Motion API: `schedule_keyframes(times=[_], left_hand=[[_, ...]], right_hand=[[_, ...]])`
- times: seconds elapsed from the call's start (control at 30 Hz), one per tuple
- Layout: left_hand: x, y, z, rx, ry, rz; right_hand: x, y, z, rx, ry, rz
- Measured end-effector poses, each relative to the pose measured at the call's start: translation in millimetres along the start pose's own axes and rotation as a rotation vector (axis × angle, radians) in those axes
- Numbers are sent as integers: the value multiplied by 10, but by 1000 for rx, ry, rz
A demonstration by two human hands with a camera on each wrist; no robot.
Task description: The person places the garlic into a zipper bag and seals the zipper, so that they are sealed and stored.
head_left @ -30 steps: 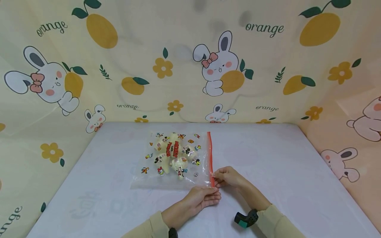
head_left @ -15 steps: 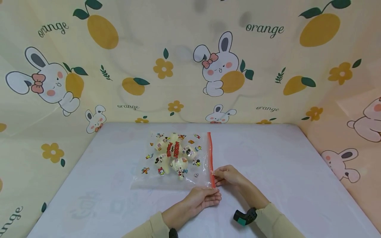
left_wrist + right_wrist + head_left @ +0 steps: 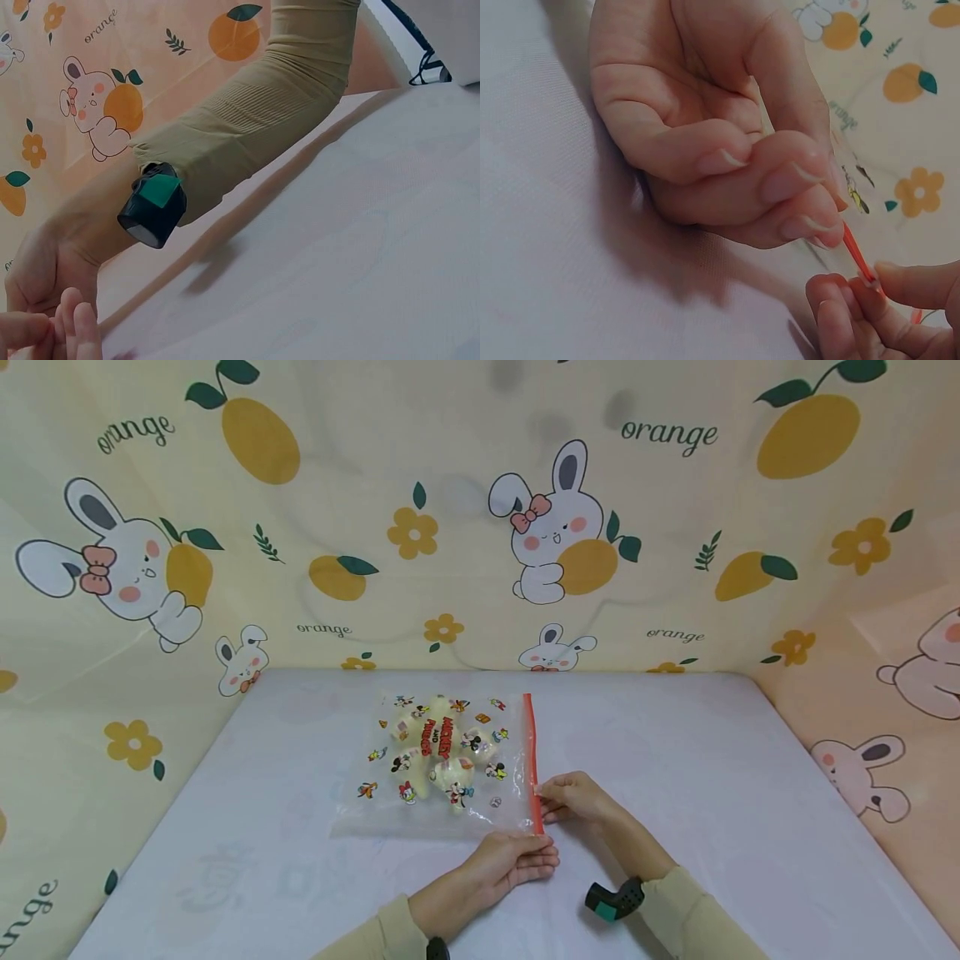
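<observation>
A clear zip bag [image 3: 480,814] with cartoon prints lies flat on the table. Several pale cream, rounded pieces [image 3: 450,770] show through it; print and glare hide their kind. Its red zip strip [image 3: 532,743] runs along the right side. At the strip's near end my left hand [image 3: 512,864] pinches the corner between thumb and fingers. Slightly farther up, my right hand [image 3: 581,797] pinches the same strip. In the right wrist view the strip [image 3: 857,253] stretches between both hands. Only fingertips of the left hand [image 3: 67,330] show in the left wrist view.
A white cloth covers the table [image 3: 675,760]. Behind it hangs a cream curtain [image 3: 465,568] printed with rabbits and oranges. A black device with a green patch [image 3: 615,900] is worn on the right wrist.
My right hand has slid slightly away from me along the red strip, widening the gap to my left hand. The left hand and the bag stay nearly where they were.
</observation>
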State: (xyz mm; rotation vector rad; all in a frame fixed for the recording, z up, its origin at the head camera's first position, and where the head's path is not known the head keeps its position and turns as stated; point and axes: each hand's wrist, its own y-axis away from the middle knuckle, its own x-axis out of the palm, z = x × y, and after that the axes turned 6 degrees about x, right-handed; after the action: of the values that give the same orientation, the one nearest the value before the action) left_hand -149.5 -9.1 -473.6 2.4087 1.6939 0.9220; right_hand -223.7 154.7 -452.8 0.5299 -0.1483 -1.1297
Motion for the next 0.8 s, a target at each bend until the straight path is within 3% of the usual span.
schedule_keyframes(times=[0.8], left_hand=[[3, 8, 10, 20, 14, 10]], right_hand=[[4, -118, 14, 15, -36, -73]])
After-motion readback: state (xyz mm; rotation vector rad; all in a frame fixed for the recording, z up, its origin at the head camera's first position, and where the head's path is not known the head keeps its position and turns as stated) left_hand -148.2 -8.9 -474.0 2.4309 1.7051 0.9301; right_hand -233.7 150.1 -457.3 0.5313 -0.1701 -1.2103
